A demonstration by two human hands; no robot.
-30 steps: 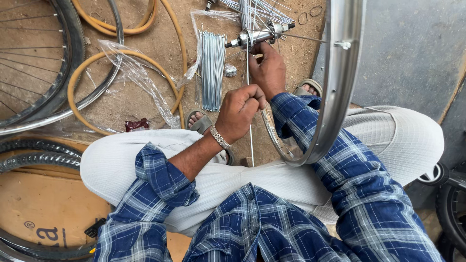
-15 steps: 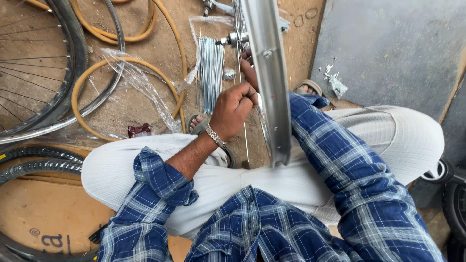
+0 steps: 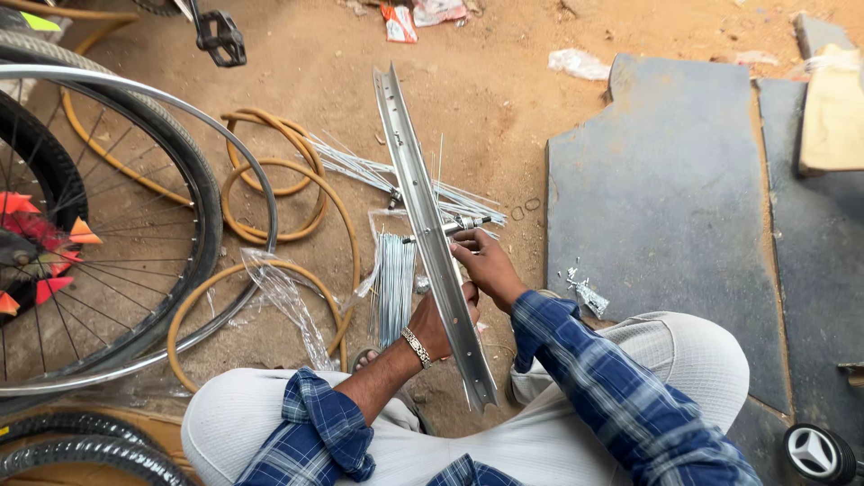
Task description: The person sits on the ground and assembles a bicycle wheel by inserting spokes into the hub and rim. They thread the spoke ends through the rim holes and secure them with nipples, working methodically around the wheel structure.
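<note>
Bare wheel rim [image 3: 423,216]: light, stiff, slick metal; my left hand [image 3: 438,322] grips lower edge, right hand [image 3: 486,263] pinches hub [image 3: 454,228].

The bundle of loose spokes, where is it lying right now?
In the head view the bundle of spokes lies on the dirt just left of the bare rim, above the left hand and beside the tan rubber hoop.

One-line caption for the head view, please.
Seated person's left hand steadies a bare wheel rim; right hand touches its hub.
</note>
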